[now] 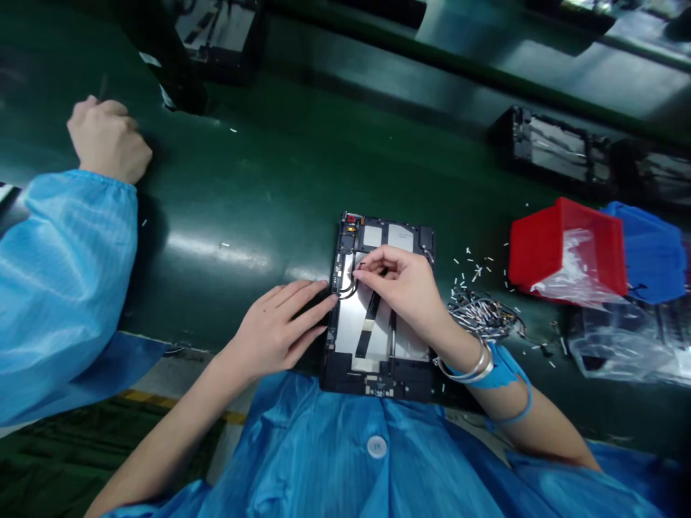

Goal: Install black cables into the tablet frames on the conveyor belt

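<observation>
An opened tablet lies at the bench's front edge, its silver battery faces and black frame showing. My right hand is over it, thumb and forefinger pinched on a thin black cable that loops near the left side. My left hand has its fingers stretched out, the tips touching the tablet's left edge beside that cable. A black flat ribbon runs across the battery, partly under my right hand. To the right of the tablet is a tangled pile of thin cables.
A red bin with plastic bags and a blue bin stand at the right. Clear bags lie below them. More device housings sit farther back. At the left, a co-worker's fist rests on the green bench.
</observation>
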`<action>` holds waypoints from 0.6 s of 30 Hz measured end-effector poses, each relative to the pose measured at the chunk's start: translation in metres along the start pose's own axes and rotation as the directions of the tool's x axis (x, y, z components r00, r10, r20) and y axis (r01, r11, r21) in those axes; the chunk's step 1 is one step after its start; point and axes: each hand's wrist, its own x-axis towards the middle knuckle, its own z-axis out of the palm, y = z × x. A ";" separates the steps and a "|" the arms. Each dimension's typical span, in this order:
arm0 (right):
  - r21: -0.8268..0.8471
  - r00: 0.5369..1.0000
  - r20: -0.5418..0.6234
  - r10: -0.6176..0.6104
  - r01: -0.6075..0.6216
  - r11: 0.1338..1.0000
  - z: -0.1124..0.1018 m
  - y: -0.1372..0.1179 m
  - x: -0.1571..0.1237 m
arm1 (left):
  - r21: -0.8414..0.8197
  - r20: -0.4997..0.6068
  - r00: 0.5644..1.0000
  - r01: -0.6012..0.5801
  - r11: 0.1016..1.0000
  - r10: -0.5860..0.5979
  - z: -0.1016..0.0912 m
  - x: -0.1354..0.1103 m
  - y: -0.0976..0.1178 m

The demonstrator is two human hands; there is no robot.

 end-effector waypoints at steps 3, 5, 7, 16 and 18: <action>-0.059 1.000 0.001 -0.001 0.001 0.998 -0.001 -0.001 -0.002 | 0.019 0.013 1.000 0.002 1.000 -0.002 0.004 -0.001 0.000; -0.076 1.000 0.017 0.007 -0.006 0.997 -0.003 -0.002 -0.001 | 0.033 0.006 1.000 0.003 0.999 -0.003 0.004 -0.001 0.001; -0.113 0.999 0.039 0.001 0.003 0.994 -0.007 -0.003 0.001 | 0.062 -0.003 1.000 -0.006 0.998 0.006 0.004 -0.001 0.002; -0.300 0.991 0.136 0.008 0.034 0.953 -0.016 -0.005 0.015 | 0.081 0.006 1.000 0.012 0.997 -0.012 0.005 0.004 0.017; -0.303 0.991 0.135 0.016 0.026 0.953 -0.016 -0.004 0.015 | 0.091 0.041 0.999 0.014 0.996 -0.018 0.006 0.005 0.019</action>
